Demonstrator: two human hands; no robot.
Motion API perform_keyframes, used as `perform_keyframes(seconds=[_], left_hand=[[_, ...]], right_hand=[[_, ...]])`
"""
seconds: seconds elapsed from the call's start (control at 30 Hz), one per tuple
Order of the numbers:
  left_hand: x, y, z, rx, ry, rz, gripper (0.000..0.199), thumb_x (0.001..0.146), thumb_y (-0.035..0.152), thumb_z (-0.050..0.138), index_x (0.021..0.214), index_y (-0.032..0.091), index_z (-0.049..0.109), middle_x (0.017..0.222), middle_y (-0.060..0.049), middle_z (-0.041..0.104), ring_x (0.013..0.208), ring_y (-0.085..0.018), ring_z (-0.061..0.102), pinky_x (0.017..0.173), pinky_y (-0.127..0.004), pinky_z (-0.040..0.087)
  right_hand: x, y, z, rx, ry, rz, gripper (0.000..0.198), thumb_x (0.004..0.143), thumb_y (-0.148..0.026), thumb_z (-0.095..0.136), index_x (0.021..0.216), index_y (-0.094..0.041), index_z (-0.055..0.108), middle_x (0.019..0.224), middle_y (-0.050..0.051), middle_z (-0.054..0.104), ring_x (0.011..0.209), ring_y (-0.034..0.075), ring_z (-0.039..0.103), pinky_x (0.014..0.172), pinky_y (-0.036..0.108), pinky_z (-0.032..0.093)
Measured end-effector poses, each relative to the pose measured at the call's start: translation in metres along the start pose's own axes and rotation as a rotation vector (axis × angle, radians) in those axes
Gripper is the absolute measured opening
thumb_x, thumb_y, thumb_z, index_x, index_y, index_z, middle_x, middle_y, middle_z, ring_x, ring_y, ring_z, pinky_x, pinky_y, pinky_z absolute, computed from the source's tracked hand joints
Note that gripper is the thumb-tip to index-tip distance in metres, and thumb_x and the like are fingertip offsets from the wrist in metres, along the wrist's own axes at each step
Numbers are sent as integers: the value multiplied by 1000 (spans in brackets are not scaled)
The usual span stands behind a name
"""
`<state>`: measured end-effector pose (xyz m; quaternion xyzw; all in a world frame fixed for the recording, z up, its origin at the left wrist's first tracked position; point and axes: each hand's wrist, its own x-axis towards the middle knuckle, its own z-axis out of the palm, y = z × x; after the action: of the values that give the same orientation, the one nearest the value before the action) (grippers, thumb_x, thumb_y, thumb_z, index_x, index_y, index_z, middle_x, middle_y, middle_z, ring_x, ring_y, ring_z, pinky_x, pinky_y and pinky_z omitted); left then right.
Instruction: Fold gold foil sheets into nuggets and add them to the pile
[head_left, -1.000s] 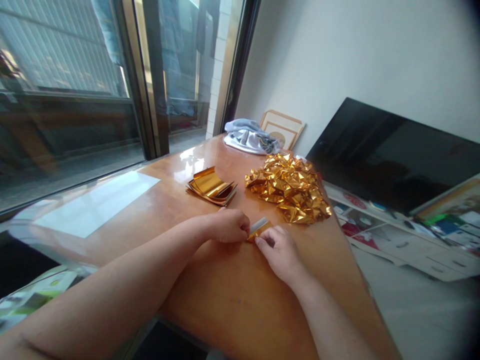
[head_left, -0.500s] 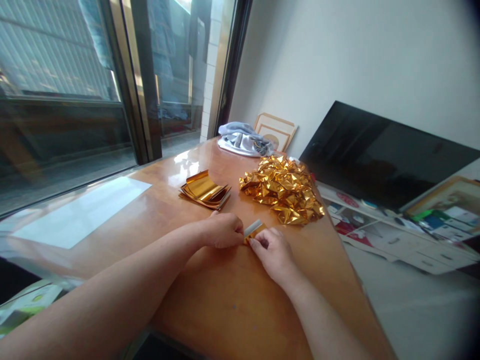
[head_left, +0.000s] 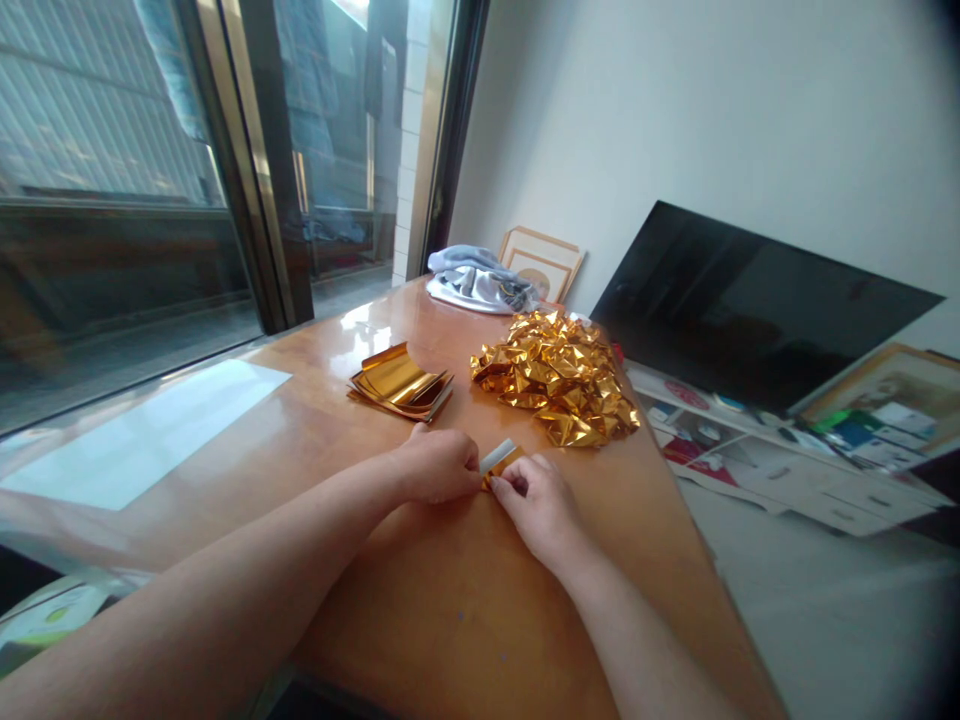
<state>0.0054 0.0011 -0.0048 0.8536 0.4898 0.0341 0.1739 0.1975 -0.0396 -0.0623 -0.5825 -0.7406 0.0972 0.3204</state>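
Observation:
A small folded sheet of gold foil paper [head_left: 501, 457], with a pale strip along its upper side, is held low over the table between my hands. My left hand [head_left: 442, 466] is closed on its left end, the fingertips partly hidden. On its right end, my right hand [head_left: 534, 498] pinches the foil between thumb and fingers. Beyond my left hand lies a stack of gold foil sheets [head_left: 401, 385], the top ones curling up. A heap of folded gold foil pieces [head_left: 562, 375] sits farther off to the right.
The wooden table [head_left: 442, 620] runs away toward the wall. A pale sheet [head_left: 157, 430] lies at its left side, and bundled cloth [head_left: 480, 282] rests at the far end near a leaning picture frame [head_left: 544, 262]. Right of the table stand a television [head_left: 750, 300] and a white cabinet [head_left: 795, 480].
The whole view has shifted slightly, so everything appears a little farther left. Both hands keep their hold on the foil sheet, with hardly any change in their pose.

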Motion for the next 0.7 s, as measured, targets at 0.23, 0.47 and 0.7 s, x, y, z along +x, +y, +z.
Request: perform_keyframes(seconds=[0.23, 0.47, 0.7], left_hand=[[0, 0, -1, 13, 2, 4, 35, 82, 49, 49, 75, 24, 72, 78, -5, 73, 73, -21, 64, 76, -33, 42], [1, 0, 1, 30, 25, 7, 35, 82, 50, 50, 75, 23, 71, 78, -5, 73, 75, -22, 65, 78, -35, 41], [0, 3, 2, 59, 28, 8, 34, 84, 47, 49, 76, 23, 71, 80, -7, 74, 81, -24, 66, 86, -40, 41]], right_hand=[[1, 2, 1, -10, -4, 14, 19, 84, -33, 69, 70, -23, 62, 77, 2, 61, 77, 19, 56, 68, 29, 41], [1, 2, 1, -2, 1, 4, 19, 85, -34, 69, 71, -23, 62, 78, 2, 62, 78, 20, 56, 68, 30, 41], [1, 3, 1, -2, -6, 1, 19, 85, -34, 68, 70, -23, 63, 77, 3, 61, 78, 20, 56, 67, 30, 41]])
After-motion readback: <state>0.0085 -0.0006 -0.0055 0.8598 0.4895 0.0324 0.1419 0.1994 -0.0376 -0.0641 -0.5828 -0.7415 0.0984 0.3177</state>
